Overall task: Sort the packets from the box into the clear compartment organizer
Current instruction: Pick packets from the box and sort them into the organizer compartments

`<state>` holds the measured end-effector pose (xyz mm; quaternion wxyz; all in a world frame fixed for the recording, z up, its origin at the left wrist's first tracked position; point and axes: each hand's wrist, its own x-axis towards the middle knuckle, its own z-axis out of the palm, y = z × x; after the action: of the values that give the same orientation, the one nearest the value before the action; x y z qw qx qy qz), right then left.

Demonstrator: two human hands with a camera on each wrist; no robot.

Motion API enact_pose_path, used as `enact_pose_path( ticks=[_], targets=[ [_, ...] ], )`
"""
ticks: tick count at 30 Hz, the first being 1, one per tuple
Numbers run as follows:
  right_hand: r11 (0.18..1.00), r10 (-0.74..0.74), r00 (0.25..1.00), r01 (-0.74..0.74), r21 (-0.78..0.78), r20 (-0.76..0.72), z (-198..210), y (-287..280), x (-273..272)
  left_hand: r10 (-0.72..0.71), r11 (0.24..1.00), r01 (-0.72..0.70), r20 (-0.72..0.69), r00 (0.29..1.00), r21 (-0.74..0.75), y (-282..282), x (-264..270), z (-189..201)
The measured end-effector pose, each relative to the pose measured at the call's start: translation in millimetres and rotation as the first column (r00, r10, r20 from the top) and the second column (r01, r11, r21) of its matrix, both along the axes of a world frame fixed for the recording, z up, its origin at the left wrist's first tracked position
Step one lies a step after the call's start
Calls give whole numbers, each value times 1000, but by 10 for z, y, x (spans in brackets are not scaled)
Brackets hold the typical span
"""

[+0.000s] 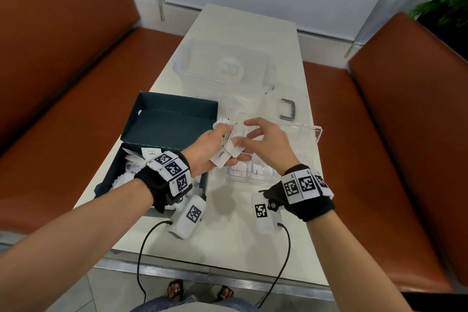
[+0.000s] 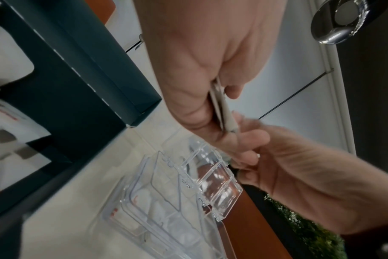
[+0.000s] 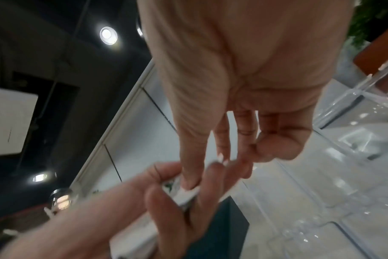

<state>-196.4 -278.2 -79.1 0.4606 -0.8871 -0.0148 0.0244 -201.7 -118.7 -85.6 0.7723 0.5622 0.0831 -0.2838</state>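
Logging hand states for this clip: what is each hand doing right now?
Left hand: holds a bunch of white packets.
Right hand: pinches one of those packets.

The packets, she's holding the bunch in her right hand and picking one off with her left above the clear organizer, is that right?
Hands are swapped. In the head view the left hand holds the packets, and the right hand picks one off, above the clear organizer.

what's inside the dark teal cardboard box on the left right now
White paper packets lie heaped in the near part of the dark teal cardboard box; its far part shows bare floor. The left hand, gripping packets, and its wristband cover the near right corner, so nothing can be seen there.
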Motion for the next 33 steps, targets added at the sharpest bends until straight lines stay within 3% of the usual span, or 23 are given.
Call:
enact_pose_path(
  ticks=[3,8,14,22,26,28,31,33],
  targets=[
    [999,-7,999,8,33,-35,-39,-13,-15,10,999,-11,-20,1000,-42,18,2,8],
    [995,-56,997,52,83,47,5,-99,36,-116,993,116,-4,993,-39,40,-34,18],
    [997,50,994,-55,51,96,88,-102,80,-143,989,140,80,987,38,17,-47,36],
    [995,23,1000,-23,102,1,117,-71,85,-67,998,66,81,994,22,30,-36,0],
    [939,-42,998,57,338,-50,214,-145,55,86,996,-86,35,996,-7,78,6,-34],
    [907,13,997,19,421,-72,257,-136,12,185,982,-185,-11,983,-31,102,33,-30],
    [920,159,981,-107,377,-111,241,20,-77,218,975,-220,-67,974,-15,99,46,-19],
    [951,168,979,-131,280,-113,187,162,-115,188,982,-190,-94,978,-14,82,37,1]
  ],
)
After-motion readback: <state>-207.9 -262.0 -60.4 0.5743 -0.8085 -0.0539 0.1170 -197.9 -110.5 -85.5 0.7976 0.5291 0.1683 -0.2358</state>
